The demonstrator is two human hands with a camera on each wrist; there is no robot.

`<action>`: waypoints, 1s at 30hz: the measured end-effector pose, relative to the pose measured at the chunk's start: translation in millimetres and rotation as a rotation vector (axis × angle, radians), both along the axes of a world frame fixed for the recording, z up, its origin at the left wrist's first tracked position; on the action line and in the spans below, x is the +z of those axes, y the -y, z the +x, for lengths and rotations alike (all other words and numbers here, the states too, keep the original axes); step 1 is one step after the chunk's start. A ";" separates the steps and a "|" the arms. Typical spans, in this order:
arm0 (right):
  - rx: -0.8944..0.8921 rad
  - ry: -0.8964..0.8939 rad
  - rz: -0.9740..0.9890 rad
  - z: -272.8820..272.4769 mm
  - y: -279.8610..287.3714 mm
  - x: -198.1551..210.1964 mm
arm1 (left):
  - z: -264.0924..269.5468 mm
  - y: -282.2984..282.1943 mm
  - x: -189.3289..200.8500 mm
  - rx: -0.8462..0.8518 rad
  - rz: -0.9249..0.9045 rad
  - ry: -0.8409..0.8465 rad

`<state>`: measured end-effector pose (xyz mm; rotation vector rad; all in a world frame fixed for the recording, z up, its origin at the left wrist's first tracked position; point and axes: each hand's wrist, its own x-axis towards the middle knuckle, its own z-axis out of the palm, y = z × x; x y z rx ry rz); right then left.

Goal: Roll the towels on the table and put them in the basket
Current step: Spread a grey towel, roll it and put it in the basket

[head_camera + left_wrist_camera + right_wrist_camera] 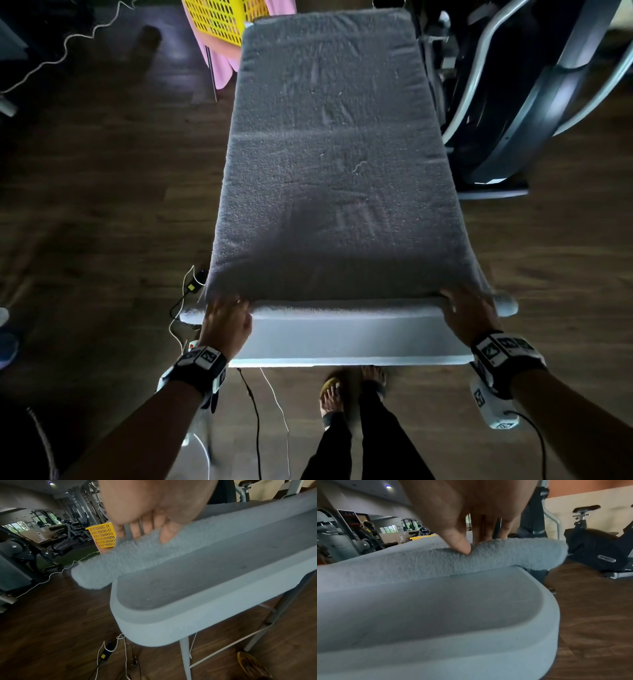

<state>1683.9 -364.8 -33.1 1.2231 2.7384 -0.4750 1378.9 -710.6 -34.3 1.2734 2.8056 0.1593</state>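
**Both hands at the near hem of a grey towel spread on a narrow table**

A grey terry towel lies flat along the whole length of a narrow pale table, covering the tabletop from the far edge almost to the near edge; a bare strip of tabletop shows between the towel's near hem and the table's near rim. The near hem is turned up into a thick fold that overhangs the tabletop's left and right edges.

The left hand is at the near left corner. In the left wrist view its fingers are curled over the folded hem, the tips pressed into the pile, so the hand grasps the towel. The right hand is at the near right corner. In the right wrist view the thumb digs into the front of the fold while the fingers sit behind it, a pinch on the towel.

A yellow perforated basket stands beyond the tabletop's far left corner, apart from the towel, with pink cloth beneath it. Exercise machines stand along the table's right side on the dark wood floor. Cables trail across the floor under the near edge, beside the person's feet.
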 end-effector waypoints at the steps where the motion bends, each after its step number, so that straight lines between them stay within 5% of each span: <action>1: -0.031 -0.090 0.018 0.7 -1.0 -2.5 | -1.1 0.1 -4.0 0.016 0.054 -0.021; 5: 0.103 -0.233 0.049 13.8 15.7 -22.5 | 13.0 13.5 -24.9 -0.083 0.161 0.040; 21: 0.129 0.220 -0.015 -7.9 1.6 4.8 | -1.5 -7.9 -5.5 -0.043 -0.109 0.014; 27: 0.061 -0.217 0.178 9.2 2.8 -8.5 | -9.3 3.4 -15.8 -0.123 0.025 -0.113; 30: 0.132 -0.138 0.081 23.1 18.9 -21.9 | 3.8 15.3 -26.5 -0.161 0.041 -0.072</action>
